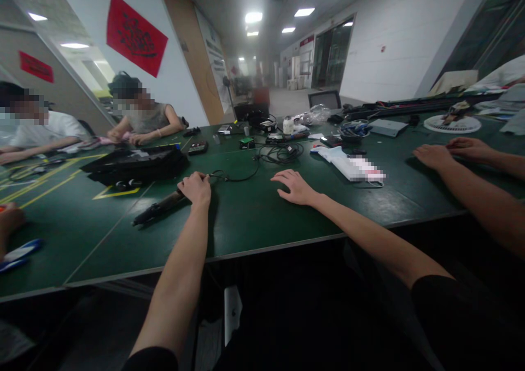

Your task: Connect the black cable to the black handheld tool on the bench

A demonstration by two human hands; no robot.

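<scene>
My left hand is closed round the cable end of a long black corded tool that lies on the dark green table. The tool's black cable runs back toward the middle of the table. Fingers spread, my right hand rests flat and open on the bare tabletop, holding nothing, a short way right of the tool.
A black bag lies behind the tool. Cables, small devices and a white bottle crowd the far middle. Two people sit at the far left. Another person's forearms reach in from the right. A blue-white object lies at the left edge.
</scene>
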